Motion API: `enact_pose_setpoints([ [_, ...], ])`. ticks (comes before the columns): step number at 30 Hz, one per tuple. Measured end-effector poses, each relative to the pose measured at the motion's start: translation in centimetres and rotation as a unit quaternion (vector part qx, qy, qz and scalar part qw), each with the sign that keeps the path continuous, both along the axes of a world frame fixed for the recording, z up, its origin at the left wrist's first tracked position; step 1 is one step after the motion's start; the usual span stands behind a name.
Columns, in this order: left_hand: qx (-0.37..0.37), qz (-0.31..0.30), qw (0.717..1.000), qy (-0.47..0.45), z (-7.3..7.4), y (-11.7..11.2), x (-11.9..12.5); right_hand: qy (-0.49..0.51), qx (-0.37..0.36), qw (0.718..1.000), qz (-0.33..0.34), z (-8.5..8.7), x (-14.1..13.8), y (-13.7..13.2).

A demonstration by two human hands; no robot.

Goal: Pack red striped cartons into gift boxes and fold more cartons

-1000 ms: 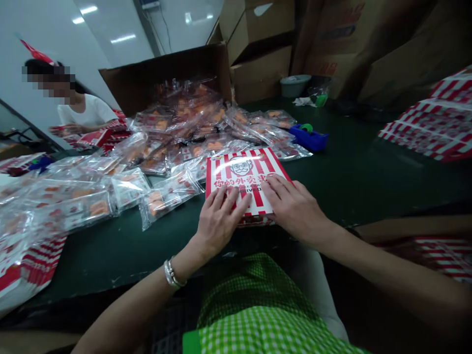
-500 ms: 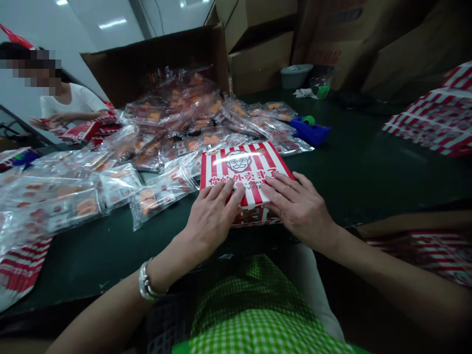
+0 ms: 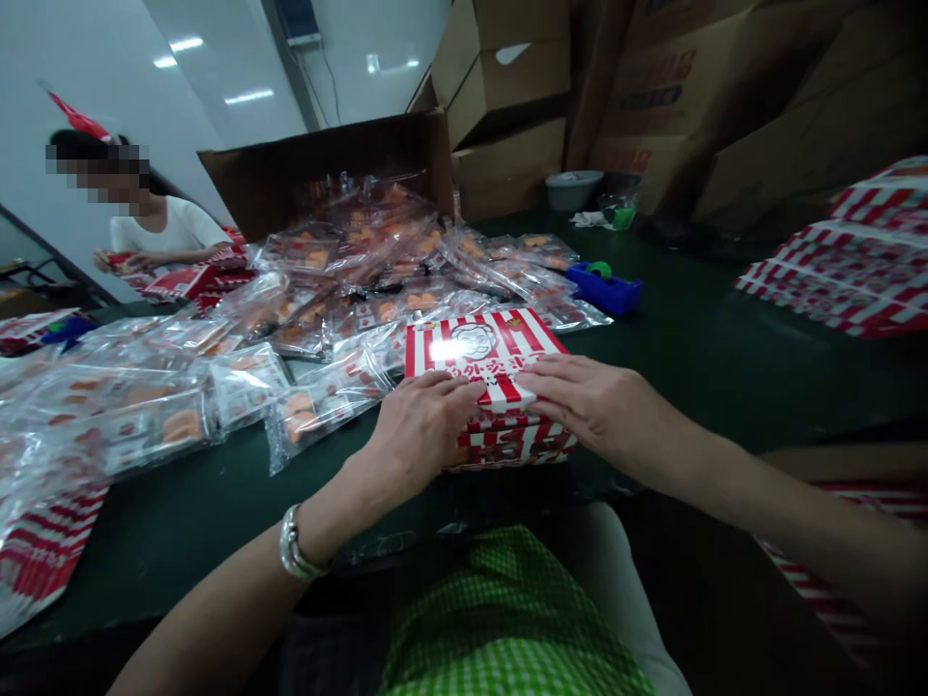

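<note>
Sliding left hand (image 3: 420, 420) and right hand (image 3: 591, 401) toward front edge of striped cardboard box (image 3: 500, 338), fingers flat and unclenched, pressing without grasping; box sitting close to near edge of tabletop (image 3: 696, 387).

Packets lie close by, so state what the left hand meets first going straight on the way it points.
The right hand, most likely. The left hand's fingers rest on the red-and-white striped box and point across its top toward the right hand's fingertips; depth is unclear.
</note>
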State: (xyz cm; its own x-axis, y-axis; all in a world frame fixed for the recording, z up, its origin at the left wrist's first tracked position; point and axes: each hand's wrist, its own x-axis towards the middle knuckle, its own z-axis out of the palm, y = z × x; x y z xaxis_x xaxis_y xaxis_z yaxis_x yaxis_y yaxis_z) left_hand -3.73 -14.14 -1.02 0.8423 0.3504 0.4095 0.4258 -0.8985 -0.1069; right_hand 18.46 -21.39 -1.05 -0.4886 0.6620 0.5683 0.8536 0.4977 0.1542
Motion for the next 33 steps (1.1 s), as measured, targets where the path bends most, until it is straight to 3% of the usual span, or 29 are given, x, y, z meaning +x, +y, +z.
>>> enact_pose_setpoints([
  [4,-0.001,0.013,1.0,-0.025,-0.3,-0.1,-0.1,-0.013,-0.005,1.0,-0.008,0.4,-0.2,-0.2],
  [11,0.058,0.018,0.997,-0.046,-1.7,-0.5,-0.1,-0.009,-0.001,0.999,-0.054,-1.8,-0.2,-1.1],
  [16,0.098,0.005,0.993,-0.063,-2.5,-0.2,-0.5,0.065,0.02,0.997,-0.025,-3.2,1.0,-2.5],
  [19,0.111,-0.014,0.991,-0.068,-2.8,0.1,-0.7,0.119,0.026,0.991,-0.053,-3.7,2.5,-4.0],
  [28,0.121,-0.033,0.988,-0.09,-2.7,0.4,-0.6,0.156,-0.031,0.986,-0.039,-2.2,3.7,-3.6],
  [33,0.131,-0.029,0.987,-0.089,-2.6,0.3,-0.6,0.15,0.008,0.987,-0.061,-2.4,3.4,-3.4],
])
